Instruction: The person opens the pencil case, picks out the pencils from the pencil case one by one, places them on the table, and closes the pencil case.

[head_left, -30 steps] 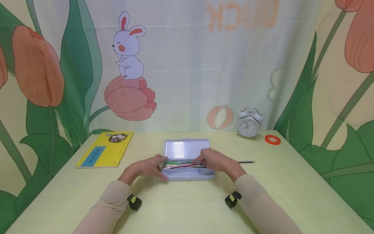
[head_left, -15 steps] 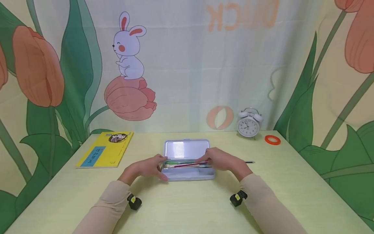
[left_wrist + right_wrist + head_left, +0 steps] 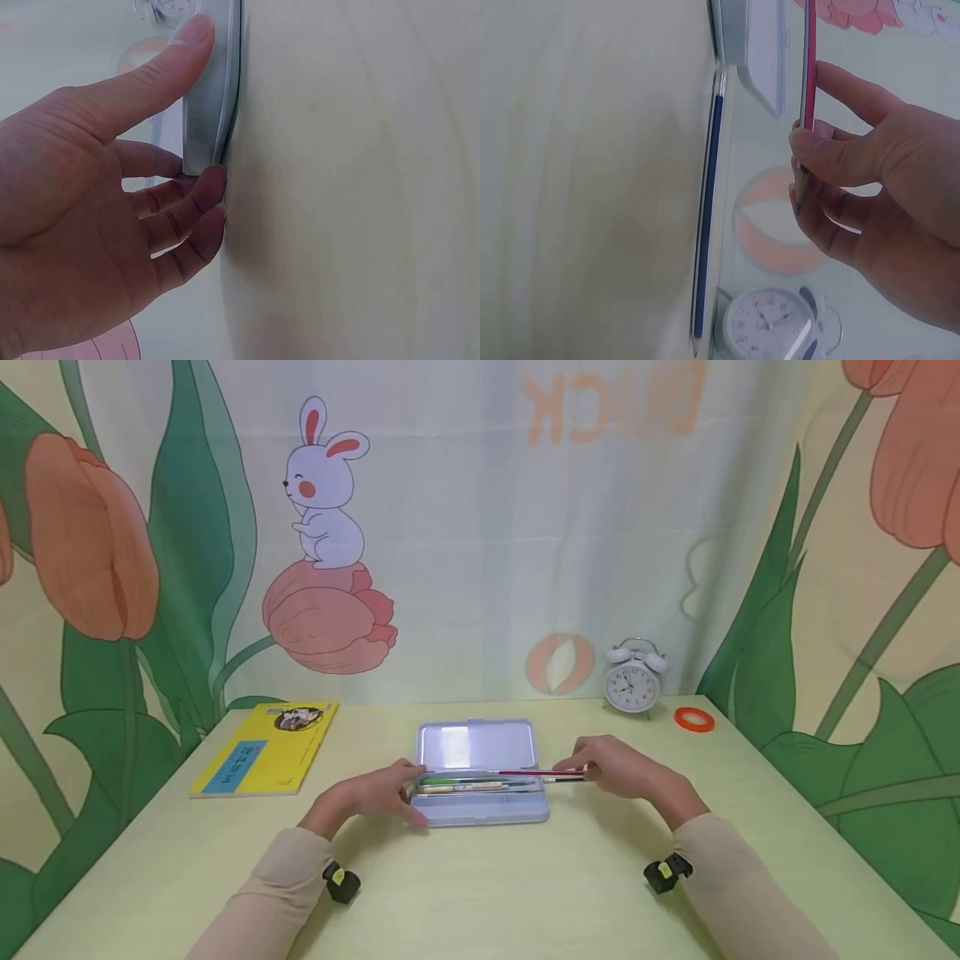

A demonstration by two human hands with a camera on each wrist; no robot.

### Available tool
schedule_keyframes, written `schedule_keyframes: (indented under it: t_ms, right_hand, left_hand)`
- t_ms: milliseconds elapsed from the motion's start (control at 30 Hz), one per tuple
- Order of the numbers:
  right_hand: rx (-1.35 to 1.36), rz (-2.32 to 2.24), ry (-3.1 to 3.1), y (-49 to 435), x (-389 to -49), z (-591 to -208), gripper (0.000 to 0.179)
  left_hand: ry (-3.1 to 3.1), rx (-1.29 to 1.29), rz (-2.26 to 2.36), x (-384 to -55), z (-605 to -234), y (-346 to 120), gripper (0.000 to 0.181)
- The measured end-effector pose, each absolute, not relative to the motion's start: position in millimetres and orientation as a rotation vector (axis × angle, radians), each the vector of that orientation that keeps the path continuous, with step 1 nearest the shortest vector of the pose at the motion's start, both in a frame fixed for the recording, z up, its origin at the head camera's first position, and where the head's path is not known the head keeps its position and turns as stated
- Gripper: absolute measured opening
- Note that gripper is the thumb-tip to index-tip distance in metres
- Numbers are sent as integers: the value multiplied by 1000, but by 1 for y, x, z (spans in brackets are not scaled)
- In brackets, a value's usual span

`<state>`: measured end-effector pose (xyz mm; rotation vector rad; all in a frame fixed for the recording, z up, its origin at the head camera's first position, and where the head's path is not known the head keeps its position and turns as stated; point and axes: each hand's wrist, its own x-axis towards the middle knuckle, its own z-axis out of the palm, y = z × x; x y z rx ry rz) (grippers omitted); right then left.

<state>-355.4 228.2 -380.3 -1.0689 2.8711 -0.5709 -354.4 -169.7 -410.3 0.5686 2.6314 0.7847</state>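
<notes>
Holding the red pencil (image 3: pixel 540 772) in a narrow pinch with the right hand (image 3: pixel 618 767), just right of centre in the head view; pinched near the sharpened end, to judge by the right wrist view, with the long free part pointing left across the back of the pencil case (image 3: pixel 480 818) at lower centre. Gripping the case's left end with the left hand (image 3: pixel 384 789), thumb along the front wall, fingers curled at the end.

Most likely a matter of guiding the pencil lengthwise over the case's right end. Pinch firmly without crushing; gripped so close to the tip, apt to swing or droop at the free end. Hold it level, above the writing tools (image 3: pixel 457 787) in the case. Press down lightly on the left to stop any sliding. Hard to tell any contact between free end and case from these angles, so allow extra lift. Mind the dark blue pencil (image 3: pixel 709 195), down the middle of the right wrist view: raise the fingertips clear to avoid rolling it.
</notes>
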Motion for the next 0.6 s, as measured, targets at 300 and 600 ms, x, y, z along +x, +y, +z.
schedule_keyframes:
  t_ms: [300,600]
  right_hand:
    - [-941,-599,2842,265,-357,-383,44]
    - [-892,-548,2754,305,-354,-383,44]
  left_hand:
    - [2634,559,767,-354,-408,-170,102]
    - [2625,564,788,-353,-409,-170,102]
